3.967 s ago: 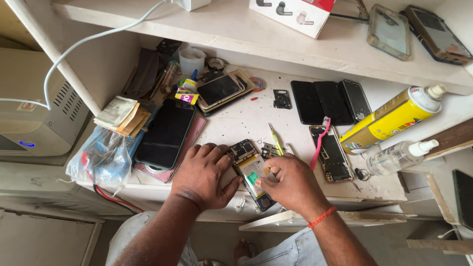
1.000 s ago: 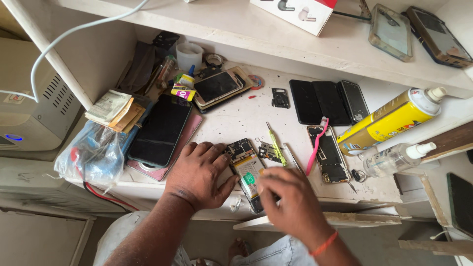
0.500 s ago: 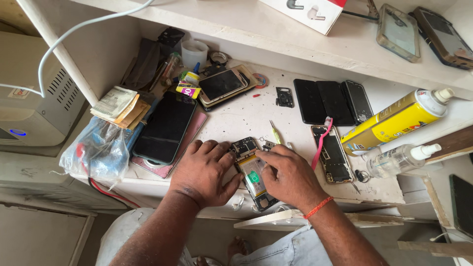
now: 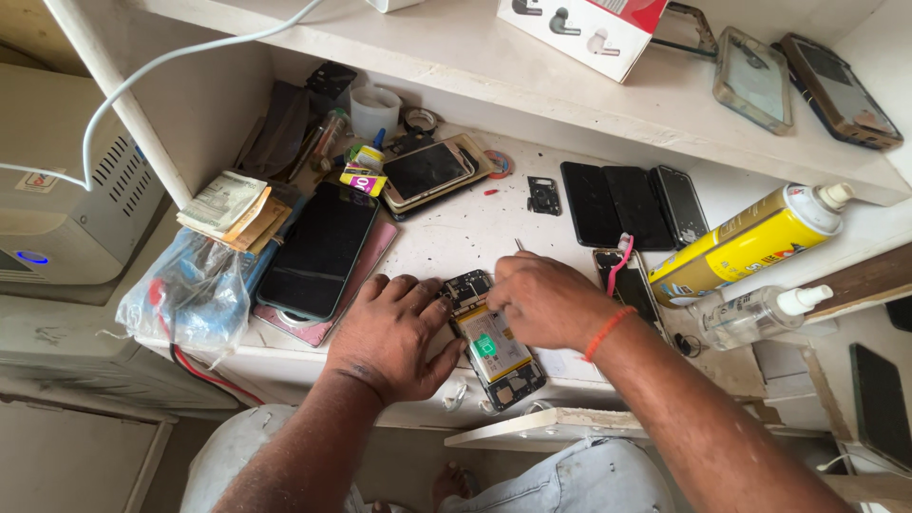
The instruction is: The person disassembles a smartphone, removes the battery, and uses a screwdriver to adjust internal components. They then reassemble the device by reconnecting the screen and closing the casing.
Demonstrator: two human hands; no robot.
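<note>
Cluttered white repair bench (image 4: 456, 228) | head view: left hand (image 4: 389, 332) pressed flat, pinning opened phone (image 4: 494, 347) at the front edge | right hand (image 4: 541, 299) pinches thin tool (image 4: 518, 245) over its board | risk: a slip could gouge the exposed battery.

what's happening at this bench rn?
A person is working on an opened phone with its back off, battery and boards exposed, lying at the front edge of a white workbench. The left hand rests flat beside it, steadying it; the right hand is closed over its top end, gripping a thin tool.
</note>
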